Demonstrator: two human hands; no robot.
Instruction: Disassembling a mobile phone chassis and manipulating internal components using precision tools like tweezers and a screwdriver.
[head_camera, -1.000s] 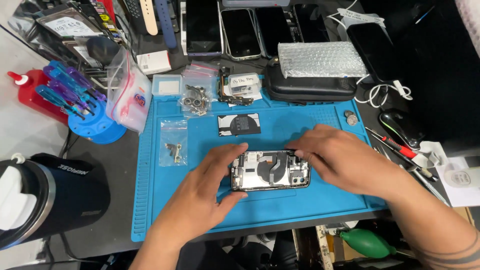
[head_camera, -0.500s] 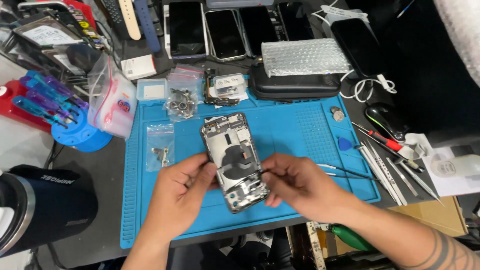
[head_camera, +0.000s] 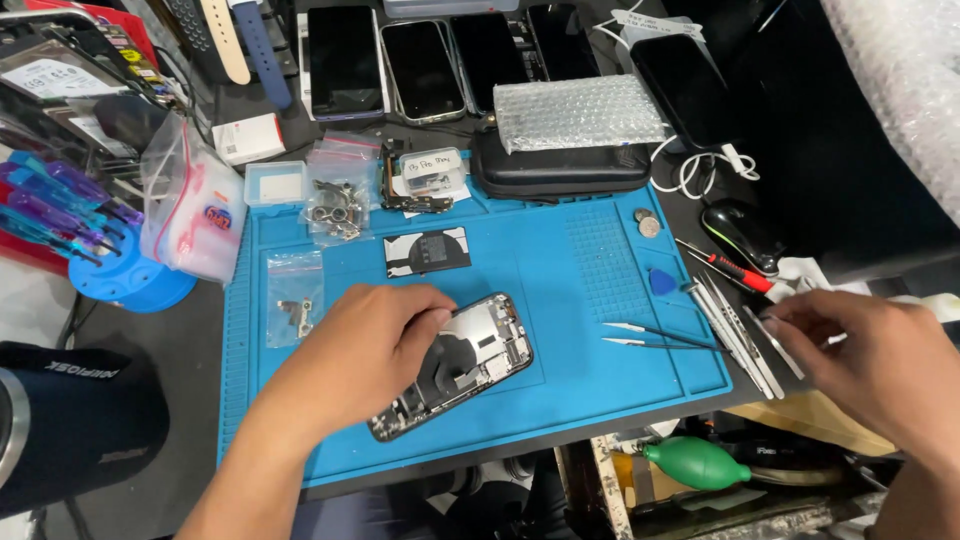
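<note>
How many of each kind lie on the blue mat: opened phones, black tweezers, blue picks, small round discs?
Opened phone: 1
Black tweezers: 1
Blue pick: 1
Small round discs: 2
Total: 5

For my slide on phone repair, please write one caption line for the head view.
Left hand rests on an opened phone chassis on a blue silicone mat; right hand touches metal tweezers.

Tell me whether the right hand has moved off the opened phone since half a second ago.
Yes. The right hand has left the opened phone and gone right, past the blue mat edge, to the metal tools.
</note>
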